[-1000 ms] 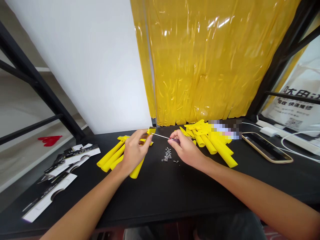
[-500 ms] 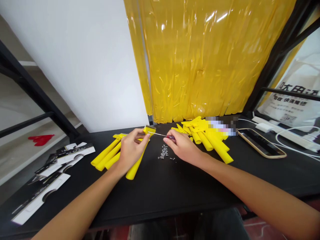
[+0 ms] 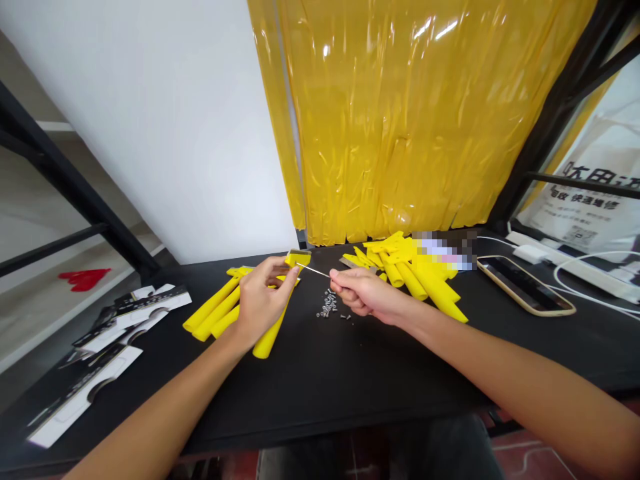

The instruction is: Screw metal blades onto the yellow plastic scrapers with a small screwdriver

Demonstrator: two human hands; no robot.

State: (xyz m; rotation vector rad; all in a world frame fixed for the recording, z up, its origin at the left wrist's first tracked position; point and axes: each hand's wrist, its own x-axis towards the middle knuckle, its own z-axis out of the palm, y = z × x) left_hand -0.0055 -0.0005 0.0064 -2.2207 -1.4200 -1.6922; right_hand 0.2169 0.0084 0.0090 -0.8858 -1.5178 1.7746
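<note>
The left hand (image 3: 260,300) gripped a yellow handle (image 3: 273,320) near its head, fingers wrapped around the shaft and thumb extended toward the head end. The handle lay at a slant on the black table (image 3: 325,380), its lower end pointing toward the near edge and its head (image 3: 299,259) raised toward the far edge. The right hand (image 3: 363,295) was closed in a narrow pinch on a thin screwdriver (image 3: 315,270), whose metal shaft ran leftward from the fingertips to the head of the handle; the tip met the head. Whether the tip sat in a screw could not be told.

A small heap of screws (image 3: 330,307) lay on the table directly below the shaft, between the two hands and just beside the right hand. A row of further yellow handles (image 3: 215,310) lay touching one another to the left of the held one, partly under the left hand. A larger pile of yellow handles (image 3: 415,270) lay near the far edge, behind the right hand.

Black-and-white packaging cards (image 3: 100,347) were spread along the left edge. A phone (image 3: 525,287) lay flat toward the right end of the table, with white cables (image 3: 575,267) beyond it. A yellow plastic curtain (image 3: 415,113) hung behind the far edge.
</note>
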